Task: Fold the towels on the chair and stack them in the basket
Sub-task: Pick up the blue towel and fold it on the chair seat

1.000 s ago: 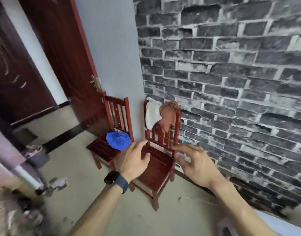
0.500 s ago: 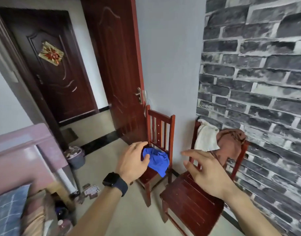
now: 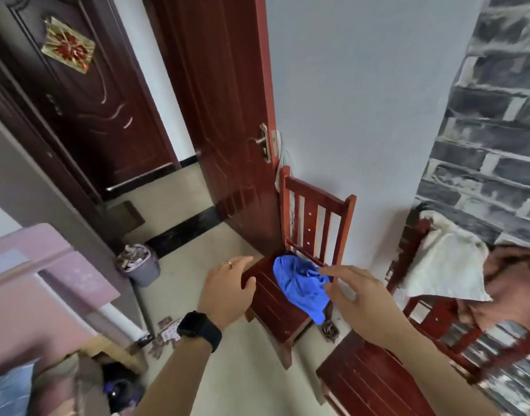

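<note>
A crumpled blue towel [image 3: 301, 286] lies on the seat of a red wooden chair [image 3: 317, 211] by the open door. On a second red chair [image 3: 375, 376] at the right, a white towel [image 3: 447, 265] and a brown towel [image 3: 516, 283] hang over the backrest. My left hand [image 3: 227, 291], with a black watch on the wrist, hovers open in front of the first chair's left seat edge. My right hand [image 3: 360, 298] is held open with fingers spread, its fingertips near the blue towel's right side. No basket is in view.
An open red door [image 3: 215, 109] stands behind the first chair, a dark door [image 3: 86, 94] beyond it. A grey bin [image 3: 139, 265] full of scraps stands on the floor. A pink cabinet [image 3: 41, 280] is at the left. Brick-pattern wall [image 3: 492, 130] at the right.
The view has swung left and closer, so the chair with the blue towel is now central. Both hands have stayed open and now frame the blue towel.
</note>
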